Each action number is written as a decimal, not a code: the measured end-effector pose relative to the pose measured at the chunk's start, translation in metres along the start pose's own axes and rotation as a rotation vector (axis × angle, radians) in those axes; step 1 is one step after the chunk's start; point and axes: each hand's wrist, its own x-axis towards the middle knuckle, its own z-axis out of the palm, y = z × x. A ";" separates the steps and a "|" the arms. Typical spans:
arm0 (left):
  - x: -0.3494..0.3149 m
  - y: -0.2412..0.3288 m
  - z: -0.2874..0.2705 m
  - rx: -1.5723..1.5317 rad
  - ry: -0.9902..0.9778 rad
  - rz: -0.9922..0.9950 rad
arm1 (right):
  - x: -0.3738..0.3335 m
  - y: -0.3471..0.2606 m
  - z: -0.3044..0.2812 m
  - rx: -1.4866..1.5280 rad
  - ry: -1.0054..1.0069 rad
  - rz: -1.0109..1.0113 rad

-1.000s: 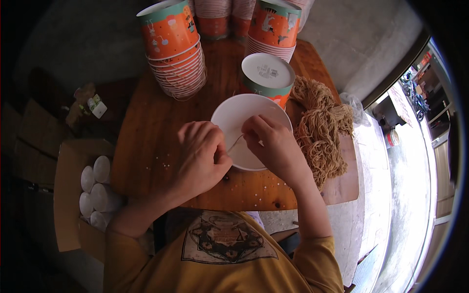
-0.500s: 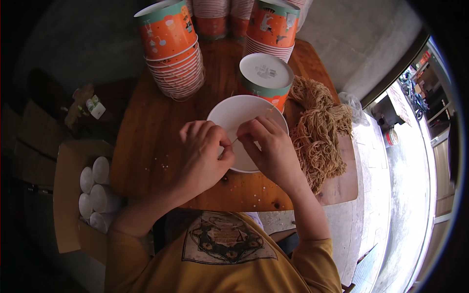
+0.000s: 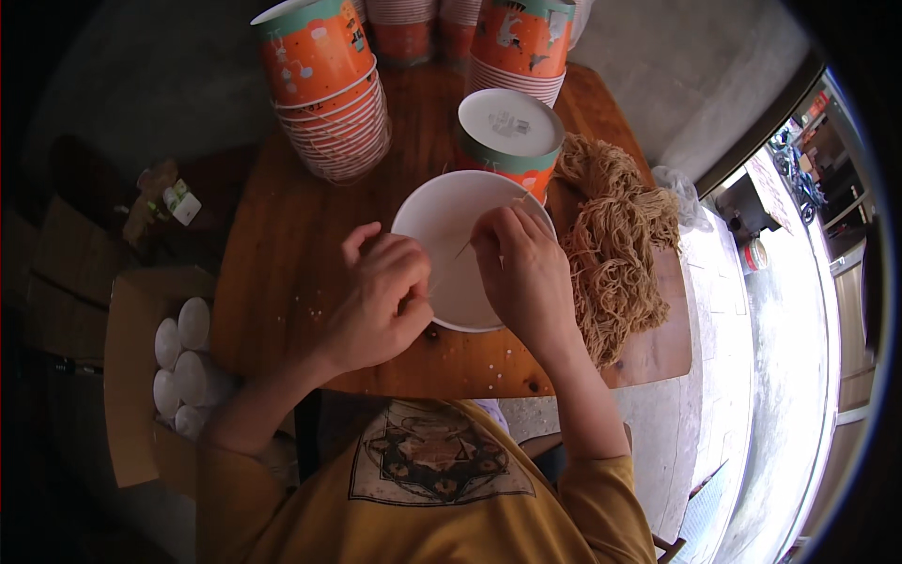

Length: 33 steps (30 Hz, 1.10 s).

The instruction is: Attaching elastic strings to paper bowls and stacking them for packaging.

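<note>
A white paper bucket [image 3: 449, 282] stands mouth up on the table in front of me. Over its right side my right hand [image 3: 521, 273] pinches a thin strand of string [image 3: 463, 250], whose end sticks out below the fingertips. At the left rim is my left hand [image 3: 381, 296], thumb and index pressed together; what they hold, if anything, is too small to make out. Beside my right hand lies a heap of tan, curly string [image 3: 620, 249]. Just behind the open bucket, an orange and green paper bucket [image 3: 510, 127] sits upside down.
Stacks of nested orange buckets, a left stack [image 3: 329, 103] and a right stack [image 3: 521, 47], stand at the back of the wooden table [image 3: 272, 273]. A cardboard box [image 3: 132, 376] with several white cylinders [image 3: 194, 324] is at the lower left. White crumbs dot the tabletop.
My hands have drawn apart: the left shifted left, the right slightly right. The strand that ran between them now shows at the right fingertips. The view has tilted slightly.
</note>
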 end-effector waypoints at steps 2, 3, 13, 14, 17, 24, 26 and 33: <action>0.002 -0.003 -0.002 -0.020 -0.042 0.043 | 0.000 0.000 0.000 -0.012 -0.009 0.000; 0.003 -0.006 -0.002 0.009 -0.026 0.083 | 0.001 0.000 0.000 -0.013 -0.007 0.000; 0.013 -0.015 -0.018 0.141 -0.214 0.447 | 0.004 0.004 0.004 -0.082 -0.066 0.014; 0.011 -0.016 -0.018 0.156 -0.212 0.513 | 0.003 0.004 0.005 -0.081 -0.081 0.019; 0.007 -0.026 -0.012 0.175 -0.203 0.565 | 0.001 0.003 0.008 -0.086 -0.073 0.005; 0.005 -0.038 -0.012 0.023 -0.155 0.439 | 0.008 0.008 0.004 0.006 -0.058 -0.028; 0.003 -0.037 -0.014 -0.093 -0.174 0.346 | 0.008 0.011 0.002 0.064 -0.032 -0.048; 0.004 -0.030 -0.011 -0.174 -0.130 0.355 | 0.010 0.016 0.004 0.040 -0.057 -0.084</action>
